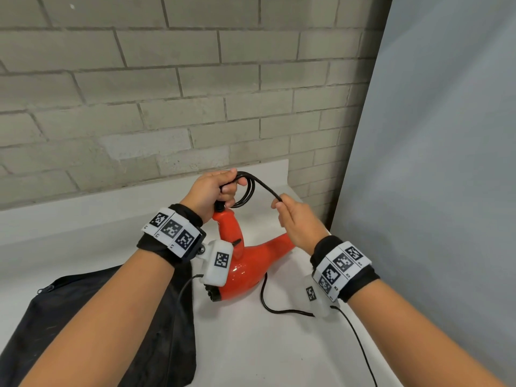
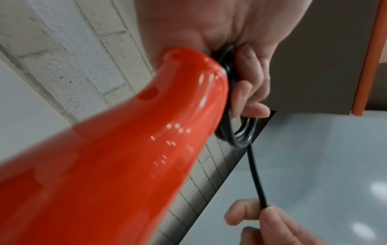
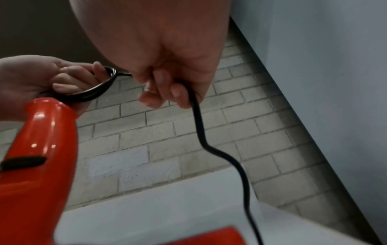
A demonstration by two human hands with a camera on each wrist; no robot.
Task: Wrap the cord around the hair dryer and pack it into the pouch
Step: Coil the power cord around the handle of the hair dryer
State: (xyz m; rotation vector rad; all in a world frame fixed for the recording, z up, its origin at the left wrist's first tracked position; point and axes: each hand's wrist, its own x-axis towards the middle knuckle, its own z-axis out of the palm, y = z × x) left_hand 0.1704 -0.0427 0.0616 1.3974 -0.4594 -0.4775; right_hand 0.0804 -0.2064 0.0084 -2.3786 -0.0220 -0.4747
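I see the red hair dryer [image 1: 245,263] standing on the white bench [image 1: 83,219], handle end up and toward the far wall, barrel lying left-near to right-far. My left hand [image 1: 212,191] grips coiled black cord [image 1: 247,188] at the handle top; my right hand [image 1: 298,222] pinches the cord. The black pouch [image 1: 117,331] lies near left.

We saw a white table [image 1: 279,344] against the brick wall. On it lay a black pouch [image 1: 117,317] at eight o'clock, an orange hair dryer [image 1: 251,263] at centre, and slack cord [image 1: 279,310] at four o'clock.
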